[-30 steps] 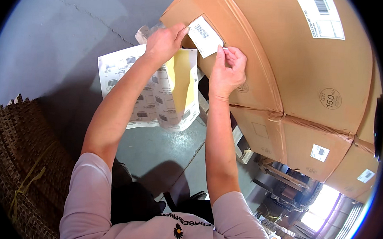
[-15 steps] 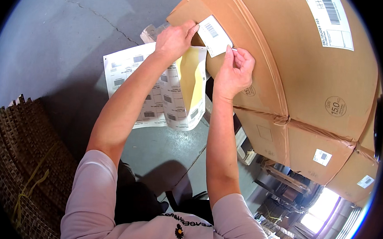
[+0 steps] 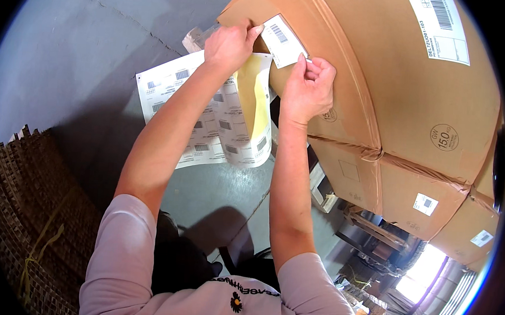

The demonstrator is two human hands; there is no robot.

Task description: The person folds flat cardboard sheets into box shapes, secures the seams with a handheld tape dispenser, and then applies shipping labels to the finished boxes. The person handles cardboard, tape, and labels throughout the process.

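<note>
A white barcode label (image 3: 283, 42) lies against the end of a brown cardboard box (image 3: 331, 37). My right hand (image 3: 309, 89) is closed, pinching the label's lower right corner between thumb and fingertips. At the opposite edge, the thumb of my left hand (image 3: 230, 47) meets the label, its other fingers curled out of sight. From that same hand hangs a large sheet of printed labels (image 3: 159, 94), its yellowish bare backing (image 3: 248, 95) showing on the right side. How the left fingers grip the sheet is hidden.
More taped brown boxes (image 3: 420, 190) adjoin at right, some with white labels. Stacked corrugated cardboard (image 3: 42, 204) tied with yellow strapping stands at lower left. Grey concrete floor (image 3: 117, 28) shows behind the sheet. A wooden pallet piece (image 3: 321, 188) and cluttered stacks appear at lower right.
The label, boxes and both hands sit slightly higher in view. The label looks to lie at much the same spot on the box, still pinched by my right hand.
</note>
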